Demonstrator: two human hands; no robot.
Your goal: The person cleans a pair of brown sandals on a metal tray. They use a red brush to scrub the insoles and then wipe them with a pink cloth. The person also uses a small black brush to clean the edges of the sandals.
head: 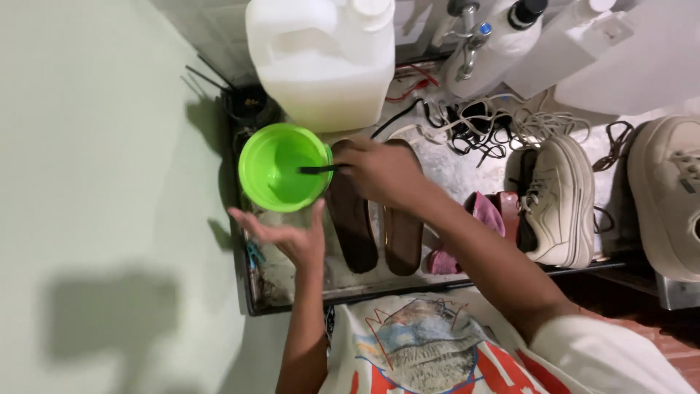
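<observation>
My left hand (286,235): palm up, fingers loosely spread, cupping the underside of the round bright-green plastic bowl (283,166) at the tray's left end. My right hand (379,169): forearm reaching across, fingers pinching a thin black stick (318,169) dipped into that bowl, above two brown insoles (375,230).

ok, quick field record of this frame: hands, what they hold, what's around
left hand: open, palm up, just below the green bowl; contact unclear
right hand: grips a thin dark stick reaching into the bowl
insoles: two brown, flat on the metal tray
jug: white, behind the bowl
shoes: white, right of the insoles
</observation>
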